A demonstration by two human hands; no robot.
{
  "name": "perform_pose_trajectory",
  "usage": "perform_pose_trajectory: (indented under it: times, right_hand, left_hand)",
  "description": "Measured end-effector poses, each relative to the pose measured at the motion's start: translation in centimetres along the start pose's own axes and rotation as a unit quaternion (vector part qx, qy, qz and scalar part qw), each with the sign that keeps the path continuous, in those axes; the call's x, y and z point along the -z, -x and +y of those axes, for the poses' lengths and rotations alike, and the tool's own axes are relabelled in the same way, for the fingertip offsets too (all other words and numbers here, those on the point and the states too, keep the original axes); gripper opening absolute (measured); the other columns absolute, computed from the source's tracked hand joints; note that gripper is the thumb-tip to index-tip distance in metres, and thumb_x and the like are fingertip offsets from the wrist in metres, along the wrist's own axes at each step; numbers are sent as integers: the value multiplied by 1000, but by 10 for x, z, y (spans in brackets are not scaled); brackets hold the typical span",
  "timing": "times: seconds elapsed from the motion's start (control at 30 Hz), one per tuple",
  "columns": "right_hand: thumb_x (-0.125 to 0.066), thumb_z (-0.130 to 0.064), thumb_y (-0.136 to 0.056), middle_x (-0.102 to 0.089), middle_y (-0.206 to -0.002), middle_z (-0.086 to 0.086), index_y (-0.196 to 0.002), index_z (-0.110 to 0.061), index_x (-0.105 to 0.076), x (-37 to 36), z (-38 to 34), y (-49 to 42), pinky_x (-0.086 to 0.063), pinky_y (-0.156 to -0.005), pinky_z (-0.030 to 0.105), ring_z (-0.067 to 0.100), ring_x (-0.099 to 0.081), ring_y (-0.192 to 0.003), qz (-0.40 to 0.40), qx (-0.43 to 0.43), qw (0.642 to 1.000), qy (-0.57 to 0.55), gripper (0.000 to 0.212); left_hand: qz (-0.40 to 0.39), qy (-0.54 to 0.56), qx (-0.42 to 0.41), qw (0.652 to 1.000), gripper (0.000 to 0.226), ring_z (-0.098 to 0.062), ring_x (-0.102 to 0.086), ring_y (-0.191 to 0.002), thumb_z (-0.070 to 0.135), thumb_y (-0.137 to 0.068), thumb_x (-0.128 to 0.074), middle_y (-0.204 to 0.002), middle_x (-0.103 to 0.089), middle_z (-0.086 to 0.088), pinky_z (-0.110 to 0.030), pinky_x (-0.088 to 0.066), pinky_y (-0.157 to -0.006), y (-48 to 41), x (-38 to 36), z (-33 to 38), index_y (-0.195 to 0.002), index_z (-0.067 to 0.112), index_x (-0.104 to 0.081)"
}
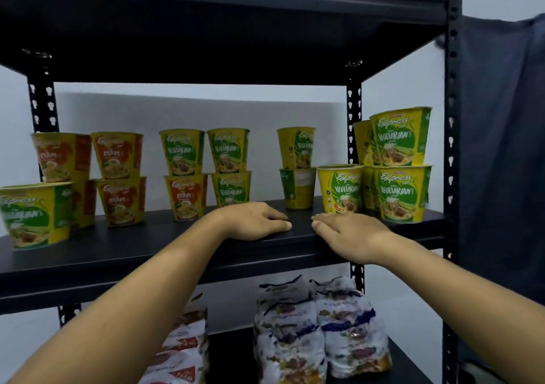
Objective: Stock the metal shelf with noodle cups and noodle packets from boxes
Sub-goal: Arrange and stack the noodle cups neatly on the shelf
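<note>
Noodle cup just behind right hand

Light dim, cool and even; its source is out of frame. On the metal shelf the top board's underside reads near black, detail lost. The back wall is pale grey, flat. Wide-angle bending at the edges: right upright bows, far-left noodle cup stretched and soft. Lettering on noodle packets below smeared, in shade

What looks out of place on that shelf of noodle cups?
One red cup sits under a green cup, a mixed stack. Further right, a bottom cup shows its back, not its front label.
</note>
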State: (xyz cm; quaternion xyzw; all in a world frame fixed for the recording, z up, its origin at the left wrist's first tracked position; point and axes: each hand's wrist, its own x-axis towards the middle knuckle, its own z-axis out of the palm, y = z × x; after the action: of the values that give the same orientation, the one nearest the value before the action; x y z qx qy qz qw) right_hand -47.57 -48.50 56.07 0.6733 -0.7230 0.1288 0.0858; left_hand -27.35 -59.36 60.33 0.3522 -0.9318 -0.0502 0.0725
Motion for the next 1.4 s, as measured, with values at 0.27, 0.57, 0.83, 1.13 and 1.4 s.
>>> perform_pose_trajectory:
  times: [0.27,0.57,0.83,1.13,1.4]
  right_hand:
    - [-15,-56,-106,-34,-163,-10,-156,-33,-36,-3,1,1,-36,-114,41,18,-34,-148,21,7,1000,15,59]
    - [-16,-51,-107,-49,-153,-3,-145,-30,-49,-4,-4,8,-43,-107,45,26,-47,-137,43,6,999,25,55]
    - [-17,-52,-107,-51,-151,-5,-145,-32,-50,-8,-1,7,-45,-103,43,25,-50,-135,62,4,998,19,54]
    - [-19,-49,-107,-54,-146,-8,-142,-30,-55,-17,2,6,-44,-101,39,18,-45,-132,117,19,993,16,54]
    - [-18,-52,-107,-51,-144,-9,-140,-31,-56,-19,2,6,-46,-98,42,18,-43,-129,116,16,993,2,54]
  left_hand:
    - [191,97,-29,976,55,-17,-57,-127,54,-99,-60,-141,-61,0,-28,-43,-94,-33,19,35,-145,24,-57]
    - [264,207,-37,941,62,-18,-59,-116,50,-88,-77,-142,-57,-3,-23,-50,-78,-83,5,80,-142,29,-55]
    - [311,223,-32,923,34,-19,-60,-103,40,-85,-83,-116,-63,-1,-36,-58,-80,-97,-3,88,-107,22,-65]
    - [329,212,-22,920,33,-19,-62,-98,41,-84,-83,-106,-64,3,-31,-54,-72,-77,2,62,-106,24,-65]
    - [331,207,7,921,31,-15,-69,-90,42,-86,-82,-111,-72,0,-30,-57,-64,-28,13,27,-105,26,-64]
